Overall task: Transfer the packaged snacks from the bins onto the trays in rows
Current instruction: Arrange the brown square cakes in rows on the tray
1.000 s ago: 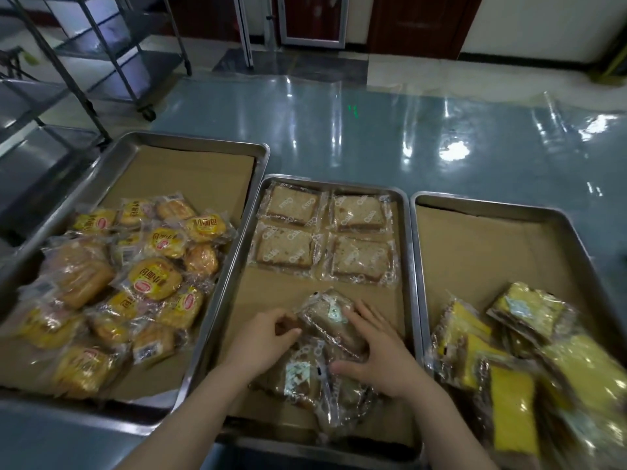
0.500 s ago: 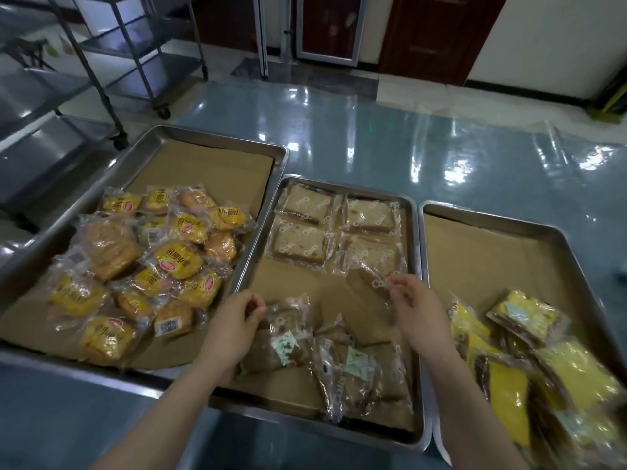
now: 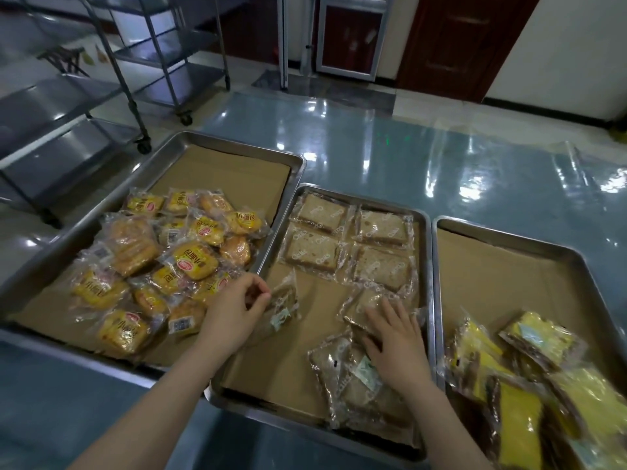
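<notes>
glossy grey-blue table [image 3: 407, 164], three steel trays [image 3: 428, 266]

The yellow bun packs [image 3: 195, 262] in the left tray [image 3: 224, 171] carry red Chinese characters, 小面包, beside a red oval logo too small to read. At least 2 of them show white barcode stickers [image 3: 181, 323] with illegible digits. The clear wrappers of the brown slice packs [image 3: 314, 247] in the middle tray [image 3: 281, 364] bear a repeated white word that looks like "Caito", though the letters are uncertain. The slice pack [image 3: 283, 296] pinched by the left hand [image 3: 234, 310] has a small greenish label, unreadable. Print on the yellow cake packs [image 3: 539, 337] in the right tray [image 3: 502, 276] is blurred.
</notes>
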`<state>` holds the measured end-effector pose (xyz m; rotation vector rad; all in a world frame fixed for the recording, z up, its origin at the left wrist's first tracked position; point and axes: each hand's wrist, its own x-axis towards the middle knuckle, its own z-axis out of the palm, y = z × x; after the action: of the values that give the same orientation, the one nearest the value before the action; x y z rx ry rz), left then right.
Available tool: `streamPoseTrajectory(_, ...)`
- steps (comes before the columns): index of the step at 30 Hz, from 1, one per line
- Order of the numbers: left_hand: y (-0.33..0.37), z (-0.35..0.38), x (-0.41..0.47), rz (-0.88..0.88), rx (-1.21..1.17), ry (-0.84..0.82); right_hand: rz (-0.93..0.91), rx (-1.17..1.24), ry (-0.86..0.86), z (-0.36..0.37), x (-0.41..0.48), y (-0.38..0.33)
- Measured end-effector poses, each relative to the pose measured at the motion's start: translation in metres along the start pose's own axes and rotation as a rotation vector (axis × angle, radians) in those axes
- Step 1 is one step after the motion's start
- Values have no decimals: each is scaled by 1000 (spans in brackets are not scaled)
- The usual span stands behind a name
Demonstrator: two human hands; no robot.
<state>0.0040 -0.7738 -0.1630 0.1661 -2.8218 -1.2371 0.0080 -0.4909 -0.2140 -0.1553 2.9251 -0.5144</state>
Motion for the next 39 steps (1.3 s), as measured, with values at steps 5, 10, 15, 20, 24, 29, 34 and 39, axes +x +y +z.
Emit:
streamPoseTrajectory(5,-1,2,-6,70,45,-85,-8,120,65,7,-9,5)
streamPoseTrajectory(10,-5,3,-13,76,240,-295,31,185,136,-1,-6,1)
streamPoseTrajectory(15,-1,3,-21,115,352,-214,-24,162,130,8,-10,0)
streamPoseTrajectory(20,0,21,-16,485,537,222,-16,203,206,13,-12,1)
streamPoseTrajectory(24,-13,46,-22,519,672,-61,-5,202,216,16,-12,1)
streamPoseTrajectory(29,-32,61,-42,354,601,-197,7,197,225,20,-14,1)
streamPoseTrajectory(34,-10,71,-28,235,430,-123,21,165,275,20,-14,-2)
streamPoseTrajectory(39,-1,99,-8,4,531,-178,25,77,358,21,-17,-4)
